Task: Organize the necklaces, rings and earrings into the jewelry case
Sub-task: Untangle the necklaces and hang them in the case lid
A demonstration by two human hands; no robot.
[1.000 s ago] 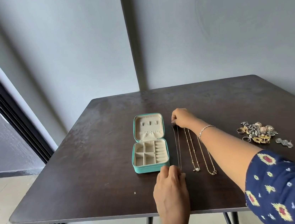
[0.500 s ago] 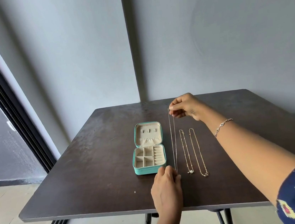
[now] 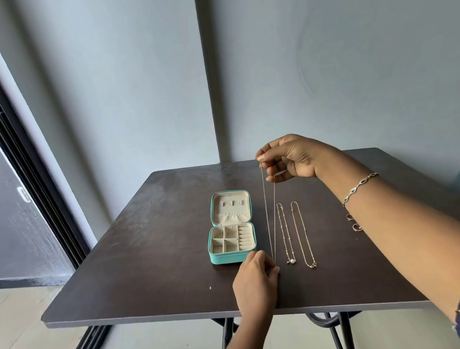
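A teal jewelry case lies open on the dark table, its cream compartments bare. My right hand pinches the clasp end of a thin silver necklace, raised above the table. The chain runs down, stretched, to my left hand, which pinches its lower end near the case's front right corner. Two gold necklaces lie straight to the right: one with a pearl and a plain chain. Two rings show beside my right forearm.
The table's front edge lies just below my left hand. A grey wall corner stands behind the table, and a dark sliding door frame runs along the left. My right forearm hides the table's right part.
My right hand has risen from the table with the necklace's top end, drawing the chain up and taut. My left hand has stayed at the lower end. The camera has tilted upward.
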